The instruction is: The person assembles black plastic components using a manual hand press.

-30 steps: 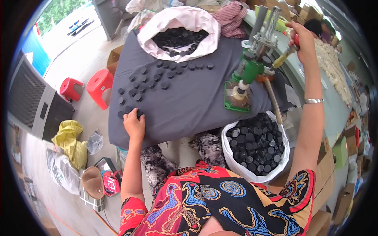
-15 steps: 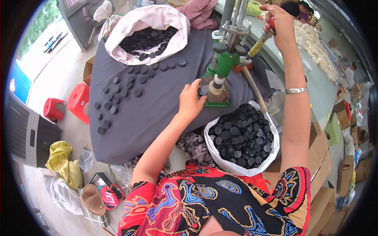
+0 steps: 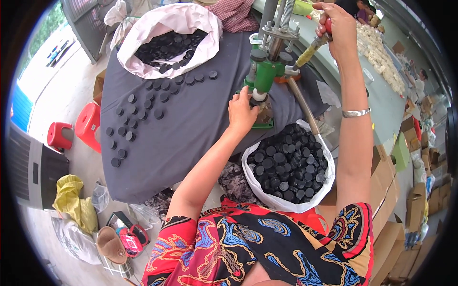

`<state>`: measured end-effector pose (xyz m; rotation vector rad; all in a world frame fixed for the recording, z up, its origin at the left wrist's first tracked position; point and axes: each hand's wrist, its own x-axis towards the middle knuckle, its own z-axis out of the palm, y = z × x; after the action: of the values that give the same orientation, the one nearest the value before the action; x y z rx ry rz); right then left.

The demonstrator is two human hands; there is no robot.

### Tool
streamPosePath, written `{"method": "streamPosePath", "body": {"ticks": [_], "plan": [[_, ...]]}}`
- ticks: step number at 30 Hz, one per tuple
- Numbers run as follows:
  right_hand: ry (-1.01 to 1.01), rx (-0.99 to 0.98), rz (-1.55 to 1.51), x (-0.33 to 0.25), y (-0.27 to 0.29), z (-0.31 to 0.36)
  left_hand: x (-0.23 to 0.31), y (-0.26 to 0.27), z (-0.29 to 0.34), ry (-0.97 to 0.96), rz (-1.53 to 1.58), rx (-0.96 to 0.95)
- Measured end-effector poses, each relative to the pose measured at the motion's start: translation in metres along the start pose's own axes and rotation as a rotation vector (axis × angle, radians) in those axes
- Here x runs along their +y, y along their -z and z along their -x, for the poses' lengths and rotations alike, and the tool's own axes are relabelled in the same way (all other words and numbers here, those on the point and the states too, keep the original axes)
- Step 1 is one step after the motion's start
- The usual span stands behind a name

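My right hand is wrapped around the red knob of the lever on a green hand press, raised to the upper right. Low at the press, my left hand has its thumb and fingers curled around a dark round piece, seemingly a black cap, right under the white-ended ram. My fingers hide most of that piece and part of the press base. Loose black caps lie scattered on the grey cloth to the left of the press.
An open white sack of black caps lies at the far left of the cloth-covered table. Nearer, a white bag full of caps stands by the press, below a metal bar. Red stools and cardboard boxes stand around.
My left hand has moved right and slightly up, carrying a black cap from the edge of the press base to below the ram. My right hand stays on the lever knob.
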<state>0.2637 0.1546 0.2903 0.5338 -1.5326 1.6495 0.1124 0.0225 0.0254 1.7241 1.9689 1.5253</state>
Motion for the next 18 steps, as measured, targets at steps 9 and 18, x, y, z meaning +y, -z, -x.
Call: {"method": "streamPosePath", "body": {"ticks": [9, 18], "plan": [[0.017, 0.684, 0.843, -0.004, -0.078, 0.060, 0.000, -0.006, -0.007, 0.054, 0.077, -0.018], [0.353, 0.409, 1.068, 0.070, -0.113, 0.214, -0.005, 0.020, 0.002, 0.033, 0.169, -0.004]]}}
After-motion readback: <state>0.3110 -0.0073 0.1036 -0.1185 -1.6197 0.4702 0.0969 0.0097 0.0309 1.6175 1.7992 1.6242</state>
